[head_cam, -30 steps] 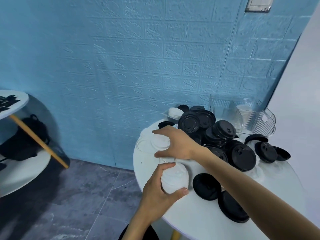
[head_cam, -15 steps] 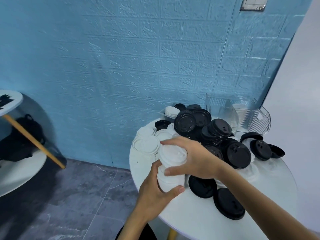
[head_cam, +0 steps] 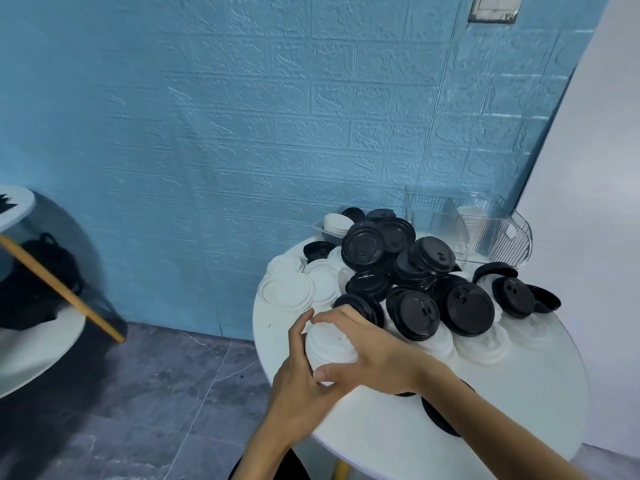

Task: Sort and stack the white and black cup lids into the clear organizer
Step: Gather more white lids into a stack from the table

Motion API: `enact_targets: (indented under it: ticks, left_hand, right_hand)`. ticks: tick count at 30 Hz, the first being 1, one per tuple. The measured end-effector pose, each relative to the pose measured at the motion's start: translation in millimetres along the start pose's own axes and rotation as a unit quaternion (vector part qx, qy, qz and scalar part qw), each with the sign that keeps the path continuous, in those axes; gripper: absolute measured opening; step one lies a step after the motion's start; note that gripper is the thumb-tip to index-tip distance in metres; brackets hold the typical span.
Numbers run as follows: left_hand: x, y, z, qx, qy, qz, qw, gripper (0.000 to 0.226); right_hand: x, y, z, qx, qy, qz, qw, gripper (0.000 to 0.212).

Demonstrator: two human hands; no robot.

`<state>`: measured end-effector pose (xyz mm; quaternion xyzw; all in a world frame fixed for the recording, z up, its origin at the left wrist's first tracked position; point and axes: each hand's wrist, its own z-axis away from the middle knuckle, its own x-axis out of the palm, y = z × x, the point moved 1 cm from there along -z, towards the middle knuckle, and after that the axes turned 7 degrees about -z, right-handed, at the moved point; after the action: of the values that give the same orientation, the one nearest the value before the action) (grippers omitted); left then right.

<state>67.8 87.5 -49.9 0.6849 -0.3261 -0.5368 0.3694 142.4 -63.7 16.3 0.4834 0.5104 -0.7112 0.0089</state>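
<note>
Honestly, barely started. A short stack of white lids (head_cam: 330, 344) sits at the near left edge of the table (head_cam: 398, 431), with both hands curled round it: left hand (head_cam: 299, 386) from below, right hand (head_cam: 372, 351) over the top, fingers wrapped tight. Behind it, loose black lids (head_cam: 415, 271) and white lids (head_cam: 294, 289) are piled everywhere. The clear organizer (head_cam: 485, 230) at the back holds only a few white ones, so most of the sorting's left.
</note>
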Motion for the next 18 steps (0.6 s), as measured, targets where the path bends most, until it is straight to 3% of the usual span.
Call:
enact_targets:
  ticks: [10,12,15,18]
  left_hand:
    - [4,-5,0,0.022,0.006,-0.005,1.0,0.101]
    - [4,-7,0,0.031,0.007,-0.014,0.999,0.1]
    - [7,-10,-1,0.025,0.008,-0.011,1.0,0.097]
    - [10,-12,-1,0.009,0.013,-0.003,1.0,0.093]
  right_hand:
    - [1,-4,5,-0.01,-0.013,0.06,0.998,0.067]
    - [-1,-5,5,-0.009,-0.023,0.071,0.997,0.075]
    - [-11,-7,2,0.02,-0.058,0.046,0.997,0.108]
    - [-31,-16,-10,0.017,-0.048,-0.005,0.999,0.102]
